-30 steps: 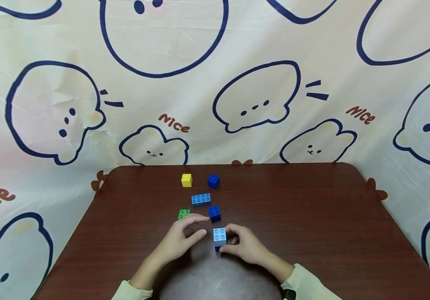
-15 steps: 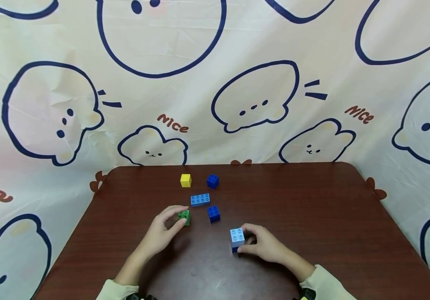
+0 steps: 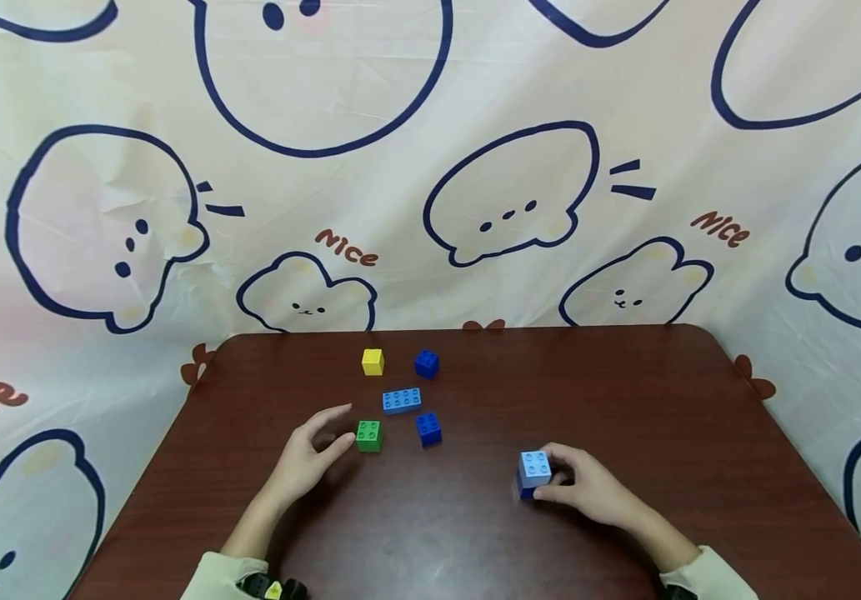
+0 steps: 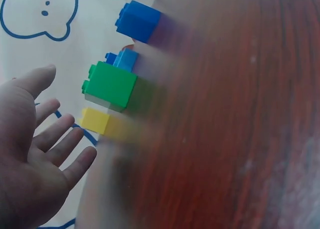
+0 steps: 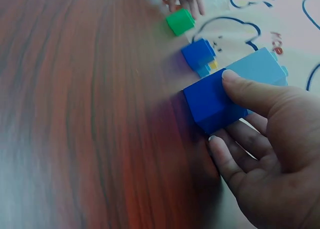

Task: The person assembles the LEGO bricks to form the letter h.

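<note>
My right hand [image 3: 591, 490] grips a two-brick stack at the right of the table's middle, thumb on the near side and fingers behind. On top is a light blue toy building brick [image 3: 535, 467]; under it sits a dark blue brick [image 5: 207, 101], its lower edge at or very near the tabletop. My left hand [image 3: 298, 465] holds nothing. Its fingers are relaxed and spread in the left wrist view, just left of a green brick [image 3: 369, 437] that stands studs up. Whether the thumb touches that brick I cannot tell.
Right of the green brick stands a dark blue brick [image 3: 428, 429]. Behind them lie a long blue brick [image 3: 402, 401], a yellow brick [image 3: 373, 362] and another dark blue brick [image 3: 427, 364]. The brown table [image 3: 625, 392] ends at a patterned curtain [image 3: 392, 200].
My right hand has slid the stack rightward, away from the other bricks. My left hand has moved left, passing around the green brick, and now lies beside it.
</note>
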